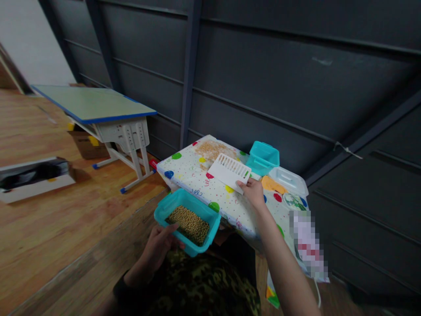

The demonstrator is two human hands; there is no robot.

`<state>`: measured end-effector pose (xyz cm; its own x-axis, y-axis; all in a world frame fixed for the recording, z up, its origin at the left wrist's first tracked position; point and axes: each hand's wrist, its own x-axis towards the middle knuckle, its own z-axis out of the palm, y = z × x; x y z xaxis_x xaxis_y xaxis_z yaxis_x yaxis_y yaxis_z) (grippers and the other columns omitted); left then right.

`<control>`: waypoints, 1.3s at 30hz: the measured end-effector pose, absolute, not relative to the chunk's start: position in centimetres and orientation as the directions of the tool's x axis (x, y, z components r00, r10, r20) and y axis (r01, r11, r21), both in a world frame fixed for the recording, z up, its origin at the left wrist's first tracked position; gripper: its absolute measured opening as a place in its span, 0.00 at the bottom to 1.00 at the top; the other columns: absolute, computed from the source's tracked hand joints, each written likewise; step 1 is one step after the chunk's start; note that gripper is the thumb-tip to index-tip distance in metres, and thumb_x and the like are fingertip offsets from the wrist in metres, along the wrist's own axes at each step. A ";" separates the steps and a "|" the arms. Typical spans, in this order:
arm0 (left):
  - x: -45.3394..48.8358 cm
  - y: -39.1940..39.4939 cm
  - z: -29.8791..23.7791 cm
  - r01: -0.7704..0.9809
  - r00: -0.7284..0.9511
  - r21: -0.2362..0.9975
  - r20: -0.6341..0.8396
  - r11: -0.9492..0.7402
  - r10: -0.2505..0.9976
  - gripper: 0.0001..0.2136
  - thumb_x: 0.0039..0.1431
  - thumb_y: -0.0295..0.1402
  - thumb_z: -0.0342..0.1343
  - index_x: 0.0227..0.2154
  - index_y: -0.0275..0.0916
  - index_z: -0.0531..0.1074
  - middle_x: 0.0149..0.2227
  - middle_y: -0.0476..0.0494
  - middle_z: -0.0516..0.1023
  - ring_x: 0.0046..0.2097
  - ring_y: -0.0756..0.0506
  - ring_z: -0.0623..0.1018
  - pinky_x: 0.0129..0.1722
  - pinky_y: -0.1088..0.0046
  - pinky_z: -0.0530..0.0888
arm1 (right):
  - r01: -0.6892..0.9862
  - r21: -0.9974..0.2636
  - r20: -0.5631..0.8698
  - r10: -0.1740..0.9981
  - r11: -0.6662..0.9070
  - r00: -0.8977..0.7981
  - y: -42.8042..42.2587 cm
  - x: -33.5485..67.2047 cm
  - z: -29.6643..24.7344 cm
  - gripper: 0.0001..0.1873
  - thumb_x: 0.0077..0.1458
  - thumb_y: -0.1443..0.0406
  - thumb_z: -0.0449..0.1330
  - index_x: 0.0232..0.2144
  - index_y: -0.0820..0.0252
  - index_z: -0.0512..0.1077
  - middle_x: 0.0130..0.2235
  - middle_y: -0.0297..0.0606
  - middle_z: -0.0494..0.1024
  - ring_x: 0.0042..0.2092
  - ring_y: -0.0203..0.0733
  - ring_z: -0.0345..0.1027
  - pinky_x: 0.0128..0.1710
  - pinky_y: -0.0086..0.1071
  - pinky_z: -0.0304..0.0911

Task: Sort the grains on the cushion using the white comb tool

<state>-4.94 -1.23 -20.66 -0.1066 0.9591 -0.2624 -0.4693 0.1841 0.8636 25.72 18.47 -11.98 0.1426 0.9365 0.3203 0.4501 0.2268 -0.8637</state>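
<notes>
Hands on bean tub and slotted scraper

Left hand (160, 248) grips the near corner of a teal plastic tub (196, 251), thumb hooked over the rim and fingers underneath. The tub is held off the near edge of the table (190, 173), slightly below the tabletop, not resting on it. It holds a layer of yellowish beans (189, 224), which look like soybeans.

Right hand (253, 192) is stretched out over the table and closed in a pinch on one corner of a white slotted scraper (228, 171). The scraper stands tilted, with its far edge near a loose pile of the same beans (210, 150) on the spotted tablecloth. Contact between the scraper and the pile cannot be determined.

A second teal tub (263, 158) stands at the far edge of the table. Just right of it lies a clear lid (289, 177), and an orange patch (271, 184) sits beside the right hand.

A separate green-topped desk (92, 103) stands well apart to the left on the wooden floor (49, 219).
</notes>
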 end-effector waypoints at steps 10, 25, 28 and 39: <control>-5.1 -1.1 -21.9 -0.505 -0.118 0.840 -0.295 0.198 0.948 0.22 0.47 0.50 0.75 0.11 0.40 0.79 0.12 0.40 0.78 0.14 0.46 0.75 0.15 0.73 0.69 | 0.568 -0.800 0.480 0.776 0.194 0.410 11.1 31.6 -10.2 0.23 0.55 0.47 0.68 0.37 0.61 0.85 0.35 0.51 0.88 0.41 0.60 0.82 0.41 0.45 0.73; -5.5 -0.9 -22.6 -0.509 -0.169 0.831 -0.353 0.225 0.920 0.20 0.42 0.48 0.76 0.12 0.40 0.77 0.13 0.40 0.80 0.15 0.44 0.78 0.14 0.74 0.68 | 0.902 -0.388 0.464 0.804 -0.192 0.371 7.3 30.8 -11.1 0.22 0.64 0.56 0.56 0.35 0.66 0.84 0.32 0.58 0.85 0.32 0.55 0.75 0.34 0.39 0.56; -5.3 -1.1 -22.1 -0.494 -0.179 0.843 -0.338 0.212 0.924 0.21 0.42 0.49 0.76 0.11 0.41 0.76 0.13 0.41 0.79 0.15 0.44 0.77 0.14 0.74 0.68 | 0.865 -0.492 0.474 0.801 -0.104 0.366 6.3 30.8 -12.0 0.26 0.64 0.50 0.54 0.35 0.63 0.85 0.34 0.58 0.87 0.34 0.58 0.78 0.35 0.40 0.61; -5.0 -1.3 -21.0 -0.444 -0.151 0.862 -0.341 0.244 0.928 0.22 0.43 0.52 0.75 0.12 0.41 0.78 0.13 0.41 0.79 0.16 0.44 0.77 0.17 0.71 0.70 | 0.832 -0.554 0.518 0.794 0.028 0.318 2.3 27.7 -12.7 0.36 0.68 0.39 0.53 0.32 0.60 0.85 0.30 0.52 0.87 0.30 0.55 0.80 0.30 0.38 0.63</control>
